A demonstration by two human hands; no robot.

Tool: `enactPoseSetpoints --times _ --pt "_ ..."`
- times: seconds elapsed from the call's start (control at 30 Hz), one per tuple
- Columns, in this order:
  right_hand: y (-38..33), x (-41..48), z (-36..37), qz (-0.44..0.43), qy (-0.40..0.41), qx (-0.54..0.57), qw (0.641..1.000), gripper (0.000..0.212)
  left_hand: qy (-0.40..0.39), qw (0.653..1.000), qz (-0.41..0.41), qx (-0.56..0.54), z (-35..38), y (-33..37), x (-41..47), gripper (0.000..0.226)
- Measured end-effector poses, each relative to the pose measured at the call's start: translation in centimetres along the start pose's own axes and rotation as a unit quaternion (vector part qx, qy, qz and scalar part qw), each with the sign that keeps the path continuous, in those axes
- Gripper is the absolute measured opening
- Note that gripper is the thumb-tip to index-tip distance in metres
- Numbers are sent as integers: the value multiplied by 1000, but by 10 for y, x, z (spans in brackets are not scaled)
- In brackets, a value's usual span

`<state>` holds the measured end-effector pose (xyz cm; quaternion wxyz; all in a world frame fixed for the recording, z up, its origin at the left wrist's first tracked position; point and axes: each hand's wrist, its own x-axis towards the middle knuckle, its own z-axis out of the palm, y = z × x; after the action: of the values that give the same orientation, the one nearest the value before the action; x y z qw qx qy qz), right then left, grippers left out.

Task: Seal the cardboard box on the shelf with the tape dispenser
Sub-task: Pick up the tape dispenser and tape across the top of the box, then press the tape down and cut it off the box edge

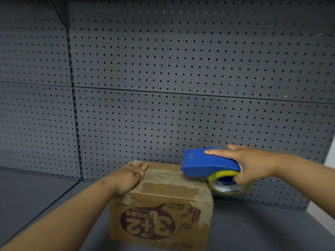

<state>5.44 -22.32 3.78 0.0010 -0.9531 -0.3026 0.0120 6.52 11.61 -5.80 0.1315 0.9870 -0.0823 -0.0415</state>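
Observation:
A brown cardboard box (163, 211) with an upside-down "3+2" print stands on the grey shelf (253, 225). Its top flaps are closed, with torn paper patches along the seam. My left hand (130, 176) lies flat on the box's top left part, fingers spread. A blue tape dispenser (206, 163) holding a roll of clear yellowish tape (228, 183) rests with its front edge on the right end of the box top. My right hand (248, 163) grips the dispenser from above, index finger stretched along its body.
A grey pegboard back wall (181, 87) rises right behind the box. A vertical slotted upright (75, 113) divides the shelving at the left. A pale wall strip (330, 160) shows at the far right edge.

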Motion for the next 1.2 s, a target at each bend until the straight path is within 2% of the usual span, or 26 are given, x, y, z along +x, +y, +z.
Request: enactPoseSetpoints --times 0.47,0.77,0.8,0.87,0.9,0.97,1.07,1.13,1.2 --pt "73 -49 26 18 41 33 998 92 -2 1000 -4 0 1 -3 1 50" --pt "81 -44 63 43 48 67 996 94 3 1000 -6 -14 -5 3 -7 50" --pt "81 -44 68 47 50 76 995 94 11 1000 -13 0 -7 6 -11 50" --pt "80 -44 76 51 54 91 993 95 43 991 -31 120 -11 19 -15 51" --pt "79 -43 80 51 56 92 993 96 62 981 -25 182 -13 30 -15 53" --pt "79 -42 85 55 57 80 994 97 68 972 22 222 -17 62 -14 58" --pt "80 -44 86 62 60 73 994 96 18 988 102 117 -11 114 -9 47" --pt "78 -45 83 60 61 76 993 95 -14 992 107 72 1 135 -3 48" --pt "75 -43 81 54 55 78 994 93 -42 991 99 78 15 139 6 49"
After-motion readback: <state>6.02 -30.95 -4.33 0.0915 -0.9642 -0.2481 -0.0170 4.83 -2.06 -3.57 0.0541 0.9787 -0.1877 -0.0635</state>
